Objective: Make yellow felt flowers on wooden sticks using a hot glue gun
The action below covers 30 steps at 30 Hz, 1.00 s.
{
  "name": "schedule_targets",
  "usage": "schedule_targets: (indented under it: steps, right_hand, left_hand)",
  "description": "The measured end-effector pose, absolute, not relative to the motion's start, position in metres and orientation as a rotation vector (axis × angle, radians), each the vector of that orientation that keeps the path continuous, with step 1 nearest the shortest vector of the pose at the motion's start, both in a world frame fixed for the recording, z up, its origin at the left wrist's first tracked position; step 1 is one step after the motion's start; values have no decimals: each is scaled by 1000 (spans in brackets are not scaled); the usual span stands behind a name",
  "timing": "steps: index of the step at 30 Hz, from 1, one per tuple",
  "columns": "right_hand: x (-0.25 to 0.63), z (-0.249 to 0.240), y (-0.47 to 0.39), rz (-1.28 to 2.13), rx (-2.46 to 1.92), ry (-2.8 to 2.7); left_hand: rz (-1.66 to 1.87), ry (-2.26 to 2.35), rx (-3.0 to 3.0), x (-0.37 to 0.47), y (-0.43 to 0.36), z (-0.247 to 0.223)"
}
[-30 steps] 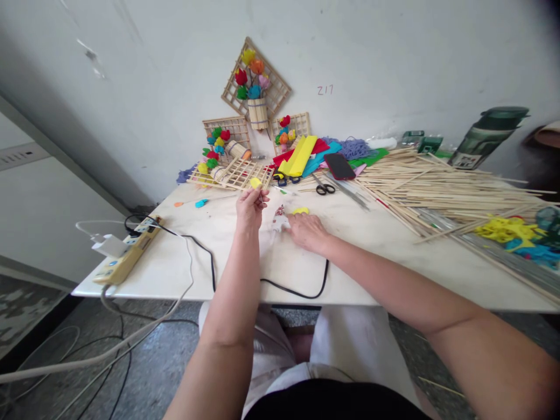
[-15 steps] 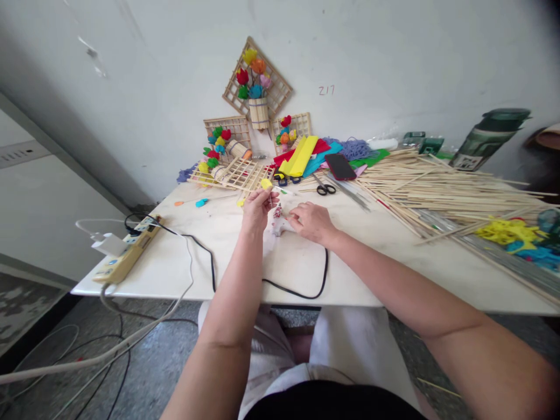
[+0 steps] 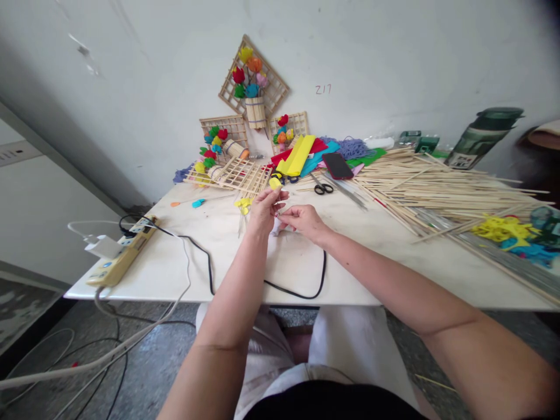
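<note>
My left hand (image 3: 263,211) is closed, holding up a small yellow paper piece (image 3: 275,183) above its fingertips. Close beside it, my right hand (image 3: 306,221) has thumb and fingers pinched together near the left fingertips; what lies in that pinch is too small to make out. Below and between the hands, a white object with red marks (image 3: 276,226) rests on the table, mostly covered by them. Yellow paper pieces (image 3: 244,205) lie just left of my left hand, with thin wires (image 3: 240,225) near them.
Behind the hands lie black scissors (image 3: 324,188), a phone (image 3: 338,166) and folded yellow paper (image 3: 296,156). Bamboo sticks (image 3: 437,181) cover the right side. Lattice panels with paper flowers (image 3: 236,175) stand at the back. A power strip (image 3: 125,252) sits left; a black cable (image 3: 301,296) loops in front.
My right hand has moved left and its fingers now pinch close to my left fingertips, covering more of the white object. The view has shifted slightly.
</note>
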State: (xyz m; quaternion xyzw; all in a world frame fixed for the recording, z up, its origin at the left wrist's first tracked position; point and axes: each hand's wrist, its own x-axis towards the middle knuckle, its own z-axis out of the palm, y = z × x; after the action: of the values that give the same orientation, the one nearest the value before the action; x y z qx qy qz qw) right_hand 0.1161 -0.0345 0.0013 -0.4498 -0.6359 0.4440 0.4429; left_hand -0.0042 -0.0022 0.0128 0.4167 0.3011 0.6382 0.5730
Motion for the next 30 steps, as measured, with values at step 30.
schedule_targets:
  steps: [30]
  right_hand:
    - [215, 18, 14, 34, -1947, -1584]
  left_hand:
    - [1433, 673, 863, -7, 0, 16]
